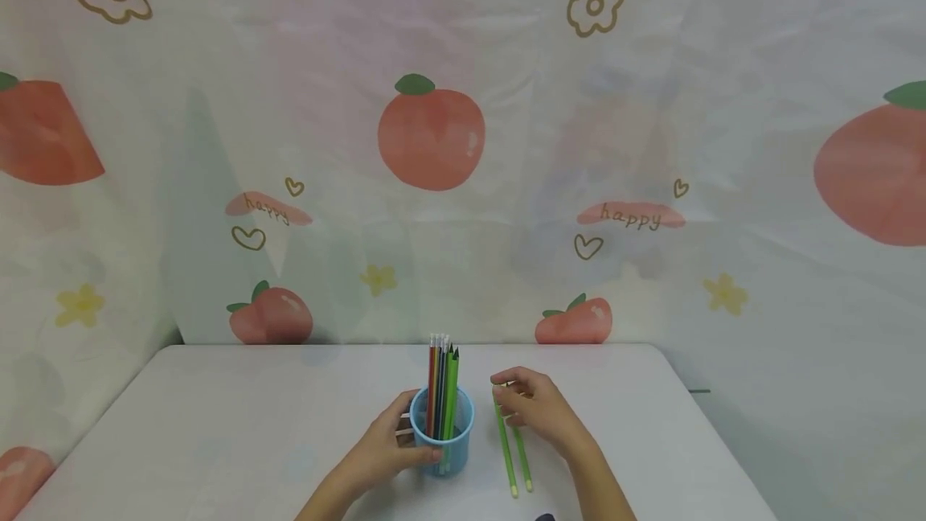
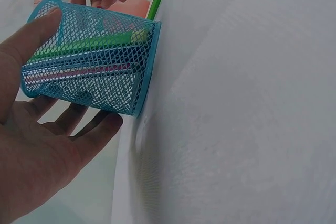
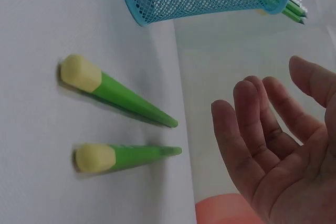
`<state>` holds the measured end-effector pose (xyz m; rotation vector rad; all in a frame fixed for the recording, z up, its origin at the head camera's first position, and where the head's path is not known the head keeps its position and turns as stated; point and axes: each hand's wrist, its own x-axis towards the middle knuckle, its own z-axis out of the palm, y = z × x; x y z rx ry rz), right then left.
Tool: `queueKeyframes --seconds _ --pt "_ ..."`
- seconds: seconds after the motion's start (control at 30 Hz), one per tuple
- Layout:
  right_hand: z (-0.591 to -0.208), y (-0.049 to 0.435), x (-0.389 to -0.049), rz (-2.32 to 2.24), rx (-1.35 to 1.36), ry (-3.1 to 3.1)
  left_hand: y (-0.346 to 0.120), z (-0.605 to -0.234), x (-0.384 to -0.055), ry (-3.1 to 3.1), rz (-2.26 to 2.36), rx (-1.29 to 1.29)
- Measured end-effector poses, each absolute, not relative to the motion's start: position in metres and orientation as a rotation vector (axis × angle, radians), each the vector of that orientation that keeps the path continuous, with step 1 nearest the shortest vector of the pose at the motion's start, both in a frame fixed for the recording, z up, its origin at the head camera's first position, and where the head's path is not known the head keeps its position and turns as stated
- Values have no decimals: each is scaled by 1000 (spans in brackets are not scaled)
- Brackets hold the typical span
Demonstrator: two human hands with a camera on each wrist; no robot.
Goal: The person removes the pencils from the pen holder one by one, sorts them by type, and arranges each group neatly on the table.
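Note:
My left hand (image 1: 379,447) grips a light blue mesh pencil cup (image 1: 456,458), thumb on the near side by the rim and fingers around the left side. The cup stands upright on the table. Several pencils (image 1: 438,396) lean inside it, some red, some dark, some green with dark points up. Two green pencils (image 1: 504,441) (image 3: 131,100) lie side by side to the right of the cup, their pale yellow ends toward me. Over their far ends hovers my right hand (image 1: 538,408), fingers loosely bent and, in the right wrist view, holding nothing.
The white tabletop (image 1: 217,424) reaches back to a hanging cloth (image 1: 463,264) printed with fruit, hearts and flowers. A small dark object (image 1: 546,517) shows at the bottom edge of the head view, near the right forearm.

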<state>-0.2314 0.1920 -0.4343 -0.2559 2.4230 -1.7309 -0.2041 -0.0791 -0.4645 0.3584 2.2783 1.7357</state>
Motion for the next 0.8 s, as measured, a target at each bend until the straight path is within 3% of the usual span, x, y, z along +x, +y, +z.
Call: queueKeyframes --seconds 0.8 --pt "-427 160 -220 -1676 -399 2504 -79 -463 -203 2268 1752 388"
